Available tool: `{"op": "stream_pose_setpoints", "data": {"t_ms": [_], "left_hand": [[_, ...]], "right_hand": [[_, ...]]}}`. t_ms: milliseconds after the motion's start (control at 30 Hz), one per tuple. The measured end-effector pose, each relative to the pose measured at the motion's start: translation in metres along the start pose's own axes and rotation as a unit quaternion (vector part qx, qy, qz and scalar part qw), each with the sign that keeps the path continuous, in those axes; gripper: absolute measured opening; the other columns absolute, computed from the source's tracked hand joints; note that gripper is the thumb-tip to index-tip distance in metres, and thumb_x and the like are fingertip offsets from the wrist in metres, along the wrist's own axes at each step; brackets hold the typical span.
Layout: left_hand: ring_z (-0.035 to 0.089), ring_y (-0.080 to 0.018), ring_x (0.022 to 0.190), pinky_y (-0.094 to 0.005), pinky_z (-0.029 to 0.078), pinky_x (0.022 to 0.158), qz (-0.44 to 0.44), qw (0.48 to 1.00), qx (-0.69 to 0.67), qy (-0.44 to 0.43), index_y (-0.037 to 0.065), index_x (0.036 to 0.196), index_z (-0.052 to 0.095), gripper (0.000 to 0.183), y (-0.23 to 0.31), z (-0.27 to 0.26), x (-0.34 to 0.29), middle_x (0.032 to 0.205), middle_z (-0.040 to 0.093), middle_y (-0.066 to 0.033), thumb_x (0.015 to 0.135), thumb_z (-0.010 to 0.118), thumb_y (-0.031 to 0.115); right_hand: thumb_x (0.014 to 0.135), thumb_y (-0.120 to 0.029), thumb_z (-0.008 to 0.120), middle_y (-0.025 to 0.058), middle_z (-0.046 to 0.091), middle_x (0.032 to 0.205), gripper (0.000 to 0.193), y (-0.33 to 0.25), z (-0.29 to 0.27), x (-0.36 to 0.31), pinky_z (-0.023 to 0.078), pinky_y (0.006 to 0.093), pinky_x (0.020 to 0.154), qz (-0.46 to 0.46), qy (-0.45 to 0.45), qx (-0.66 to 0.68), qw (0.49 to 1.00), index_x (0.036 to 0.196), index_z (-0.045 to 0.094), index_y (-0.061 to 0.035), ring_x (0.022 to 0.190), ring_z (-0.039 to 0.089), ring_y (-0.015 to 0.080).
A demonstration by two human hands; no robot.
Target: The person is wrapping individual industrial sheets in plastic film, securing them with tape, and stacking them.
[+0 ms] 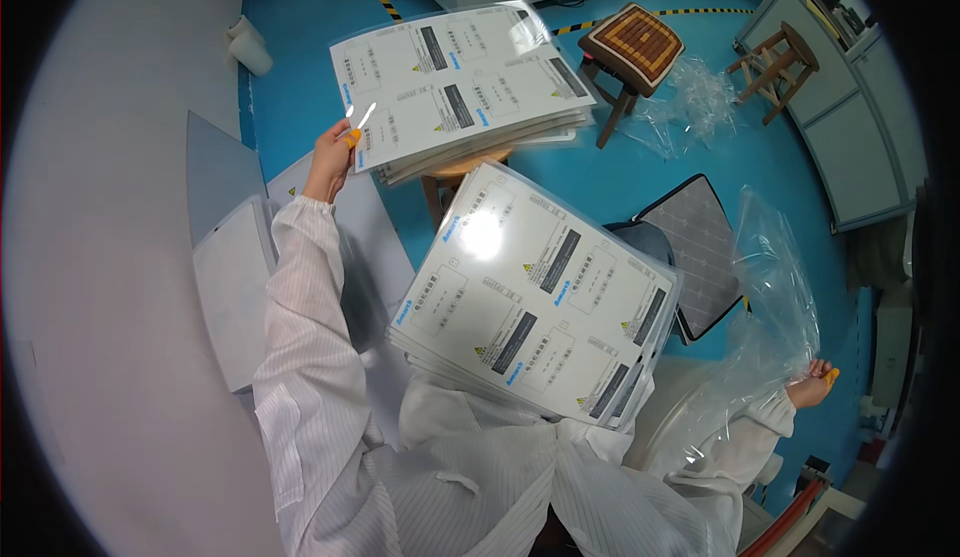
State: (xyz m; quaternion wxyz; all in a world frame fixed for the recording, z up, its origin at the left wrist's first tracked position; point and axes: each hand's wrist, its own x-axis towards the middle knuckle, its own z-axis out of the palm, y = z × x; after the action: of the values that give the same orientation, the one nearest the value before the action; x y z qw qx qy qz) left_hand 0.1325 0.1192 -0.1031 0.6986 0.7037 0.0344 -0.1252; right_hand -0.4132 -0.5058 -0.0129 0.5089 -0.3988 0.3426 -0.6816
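My left hand [332, 157] is closed on the near left corner of a printed sheet [415, 72], on top of a stack resting on a round wooden stool [465, 167]. Across my lap lies a second stack of printed sheets [500, 267], white with dark label blocks and a glossy top that catches the light. Out to the far right, my right hand [812, 387] grips a crumpled clear plastic film [775, 297], which trails down over my right sleeve. Orange finger covers show on both hands.
A wooden stool with a brown cushion [632, 47] stands beyond the stacks, crumpled clear film [695, 102] on the blue floor beside it. A grey padded seat [695, 257] is right of my lap. White panels [235, 277] stand along the left wall; a grey cabinet [850, 107] is right.
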Motion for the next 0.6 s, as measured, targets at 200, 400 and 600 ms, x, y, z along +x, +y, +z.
{"op": "stream_pose_setpoints", "data": {"t_ms": [200, 400, 600], "left_hand": [[0.062, -0.0123, 0.068, -0.0212, 0.047, 0.053, 0.006, 0.997, 0.027, 0.077, -0.003, 0.107, 0.058, 0.024, -0.012, 0.022, 0.019, 0.089, 0.064, -0.0103, 0.084, 0.055, 0.004], [0.063, -0.0238, 0.075, -0.0323, 0.048, 0.066, 0.102, 0.893, 0.375, 0.228, 0.000, 0.101, 0.061, 0.042, -0.034, 0.019, 0.019, 0.090, 0.064, -0.0139, 0.070, 0.075, 0.024], [0.060, -0.0260, 0.074, -0.0356, 0.047, 0.067, 0.163, 0.876, 0.369, 0.266, 0.001, 0.094, 0.061, 0.036, -0.034, 0.018, 0.003, 0.080, 0.061, -0.0115, 0.070, 0.074, 0.026]], "right_hand": [[0.094, -0.011, 0.037, 0.0024, 0.040, 0.067, 0.020, -0.009, 0.003, -0.028, 0.029, 0.0234, 0.051, 0.013, -0.034, -0.003, 0.999, 0.075, 0.039, -0.0073, 0.052, 0.029, 0.0104], [0.095, -0.015, 0.037, 0.0022, 0.040, 0.067, 0.022, -0.023, 0.027, -0.052, 0.028, 0.0222, 0.050, 0.008, -0.097, 0.020, 0.995, 0.075, 0.040, -0.0078, 0.051, 0.029, 0.0088], [0.093, -0.022, 0.047, 0.0014, 0.042, 0.067, 0.020, -0.043, 0.082, -0.116, 0.026, 0.0189, 0.044, -0.051, -0.274, -0.026, 0.960, 0.081, 0.045, -0.0070, 0.048, 0.032, 0.0067]]}}
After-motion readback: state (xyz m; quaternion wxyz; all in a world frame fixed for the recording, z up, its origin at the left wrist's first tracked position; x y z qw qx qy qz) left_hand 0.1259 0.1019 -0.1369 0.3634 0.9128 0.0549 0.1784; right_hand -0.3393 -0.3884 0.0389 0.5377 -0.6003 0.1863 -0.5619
